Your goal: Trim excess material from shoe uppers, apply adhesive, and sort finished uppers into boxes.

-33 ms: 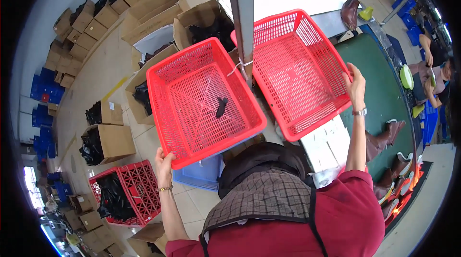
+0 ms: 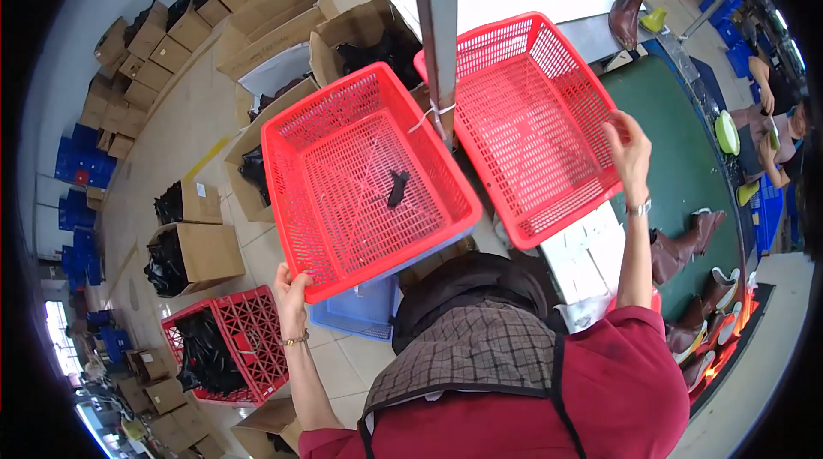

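Observation:
My left hand [image 2: 291, 288] grips the near corner of a red plastic mesh basket [image 2: 300, 142], held up and tilted. A small black piece [image 2: 397, 187] lies on its bottom. My right hand [image 2: 630, 155] holds the right rim of a second red mesh basket [image 2: 549, 99], which looks bare inside. The two baskets sit side by side in front of me, almost touching. Between them stands a grey upright post [image 2: 437, 30] with a white tie around it.
Open cardboard boxes [image 2: 201, 249] with black material stand at the left. A red crate [image 2: 249, 322] of black pieces and a blue crate [image 2: 360, 309] are below. A green conveyor belt [image 2: 677, 159] with brown boots [image 2: 686, 245] runs at the right, where another person [image 2: 771, 133] sits.

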{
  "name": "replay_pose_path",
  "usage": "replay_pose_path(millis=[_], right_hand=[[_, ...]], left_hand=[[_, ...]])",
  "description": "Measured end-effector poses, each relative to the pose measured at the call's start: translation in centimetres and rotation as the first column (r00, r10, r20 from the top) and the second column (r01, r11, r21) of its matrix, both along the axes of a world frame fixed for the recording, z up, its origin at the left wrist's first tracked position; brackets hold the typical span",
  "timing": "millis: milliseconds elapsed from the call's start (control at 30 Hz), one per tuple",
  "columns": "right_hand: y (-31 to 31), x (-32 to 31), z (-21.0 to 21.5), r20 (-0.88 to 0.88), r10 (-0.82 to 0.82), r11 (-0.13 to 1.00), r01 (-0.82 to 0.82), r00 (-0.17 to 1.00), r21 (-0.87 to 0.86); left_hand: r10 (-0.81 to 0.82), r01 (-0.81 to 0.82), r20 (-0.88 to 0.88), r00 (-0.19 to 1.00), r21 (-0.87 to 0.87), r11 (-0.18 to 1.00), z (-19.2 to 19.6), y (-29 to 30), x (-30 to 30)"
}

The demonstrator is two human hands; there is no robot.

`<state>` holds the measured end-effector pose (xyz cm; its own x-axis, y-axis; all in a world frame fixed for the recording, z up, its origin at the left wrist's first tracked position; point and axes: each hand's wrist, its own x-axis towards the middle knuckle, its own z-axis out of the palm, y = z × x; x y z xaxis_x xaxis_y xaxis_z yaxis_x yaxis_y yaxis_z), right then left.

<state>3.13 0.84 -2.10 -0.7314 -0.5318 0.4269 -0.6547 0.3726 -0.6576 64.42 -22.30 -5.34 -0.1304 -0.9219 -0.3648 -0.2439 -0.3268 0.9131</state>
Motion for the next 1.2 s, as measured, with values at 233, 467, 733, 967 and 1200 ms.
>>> replay_pose_path(millis=[233,467,733,967,1200], right_hand=[[-9.0,27.3,7.6,-0.371,0.628,0.772,-0.489,0.684,0.405],[-15.2,34.1,11.6,-0.556,0.499,0.834,-0.542,0.665,0.101],[-13.6,34.1,15.7,-0.497,0.366,0.9,-0.435,0.787,-0.026],[-15.6,34.1,8.8,-0.465,0.466,0.867,-0.493,0.753,0.072],[-11.7,30.0,-8.5,-0.195,0.73,0.634,-0.543,0.655,0.55]], left_hand=[[-0.127,0.089,-0.251,0.96,-0.156,0.984,7.0,-1.1,2.2],[-0.198,0.204,-0.193,0.961,0.014,0.979,-11.4,-5.1,4.6],[-0.052,0.043,-0.131,0.99,-0.071,0.997,-12.5,-1.7,6.5],[0.425,-0.426,-0.025,0.905,-0.051,0.903,-13.5,9.2,32.8],[0.667,-0.691,0.181,0.722,0.162,0.704,-23.3,15.4,38.9]])
